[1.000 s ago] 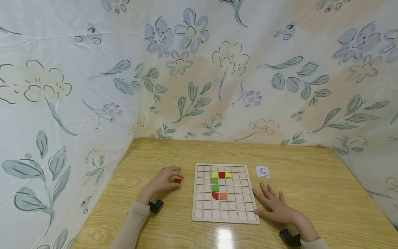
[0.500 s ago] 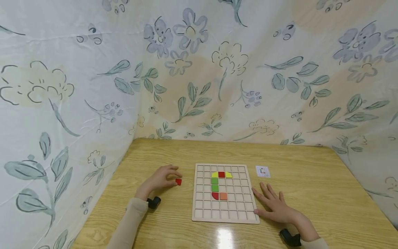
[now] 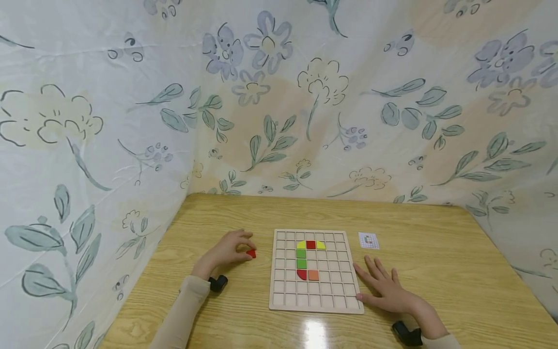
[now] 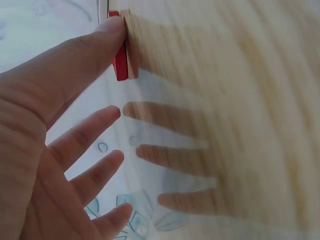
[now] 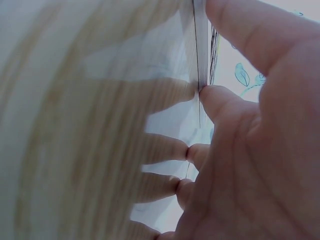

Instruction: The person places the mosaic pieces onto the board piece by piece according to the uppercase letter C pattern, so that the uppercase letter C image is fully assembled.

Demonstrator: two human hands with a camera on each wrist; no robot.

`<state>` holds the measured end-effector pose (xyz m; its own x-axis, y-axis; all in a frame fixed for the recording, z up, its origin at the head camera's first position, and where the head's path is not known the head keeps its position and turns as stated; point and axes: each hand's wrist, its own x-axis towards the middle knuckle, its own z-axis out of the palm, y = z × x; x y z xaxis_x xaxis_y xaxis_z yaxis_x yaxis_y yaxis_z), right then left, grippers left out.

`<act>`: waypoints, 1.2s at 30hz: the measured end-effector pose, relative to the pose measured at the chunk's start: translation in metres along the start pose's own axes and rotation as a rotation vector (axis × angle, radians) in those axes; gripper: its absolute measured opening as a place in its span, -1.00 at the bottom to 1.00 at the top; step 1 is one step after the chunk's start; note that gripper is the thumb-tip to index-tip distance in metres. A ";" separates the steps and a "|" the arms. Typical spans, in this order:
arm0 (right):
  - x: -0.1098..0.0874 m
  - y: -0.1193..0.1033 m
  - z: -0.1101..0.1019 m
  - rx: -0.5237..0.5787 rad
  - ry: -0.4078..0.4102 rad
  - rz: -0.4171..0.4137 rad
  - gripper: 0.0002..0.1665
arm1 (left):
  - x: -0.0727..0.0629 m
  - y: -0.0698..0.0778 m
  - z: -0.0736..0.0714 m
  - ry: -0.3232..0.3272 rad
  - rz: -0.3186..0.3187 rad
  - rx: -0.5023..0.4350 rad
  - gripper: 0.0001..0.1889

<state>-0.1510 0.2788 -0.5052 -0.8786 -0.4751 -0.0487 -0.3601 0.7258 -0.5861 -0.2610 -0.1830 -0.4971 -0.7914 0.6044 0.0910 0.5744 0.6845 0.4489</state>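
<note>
In the head view a small red tile (image 3: 251, 253) lies on the table left of the pale gridded wooden board (image 3: 285, 295). My left hand (image 3: 224, 249) is over it, thumb stretched out. The left wrist view shows the thumb (image 4: 85, 52) pressing on the flat red tile (image 4: 120, 62), the other visible fingers spread apart from it. My right hand (image 3: 385, 288) lies spread at the board's right edge. In the right wrist view the right hand's (image 5: 250, 125) fingers meet the glossy table, thumb and one fingertip close against the board edge (image 5: 201, 45).
On the board sit yellow quarter-round tiles (image 3: 320, 245), a red square (image 3: 310, 245), green squares (image 3: 301, 263), a red quarter-round (image 3: 302, 275) and an orange square (image 3: 313, 275). A small pattern card (image 3: 368, 240) lies right of the board. Floral cloth (image 3: 279, 145) hangs behind the table.
The left hand drew slightly to the left, then came a little back to the right, the thumb now covering more of the red tile. The tile has barely shifted. Right hand and board are still.
</note>
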 end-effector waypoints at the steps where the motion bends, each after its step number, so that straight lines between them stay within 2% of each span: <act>1: 0.000 0.000 0.000 0.001 0.003 -0.004 -0.15 | 0.000 0.001 0.000 0.007 0.001 0.006 -0.75; 10: -0.001 0.002 0.003 0.004 0.009 -0.004 -0.15 | 0.005 0.011 0.002 0.076 0.009 0.063 -0.73; 18: -0.001 -0.001 0.003 0.014 0.014 -0.014 -0.16 | 0.012 0.024 0.011 0.119 0.026 0.078 -0.73; 27: -0.001 0.003 0.006 0.001 0.011 0.005 -0.15 | 0.021 0.052 0.018 0.101 0.038 0.087 -0.76; 36: -0.001 0.003 0.004 0.019 0.003 -0.011 -0.14 | 0.033 0.070 0.030 0.085 0.066 0.097 -0.78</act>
<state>-0.1502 0.2791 -0.5104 -0.8753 -0.4819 -0.0399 -0.3639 0.7108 -0.6019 -0.2400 -0.1030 -0.4891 -0.7638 0.6155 0.1941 0.6400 0.6833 0.3515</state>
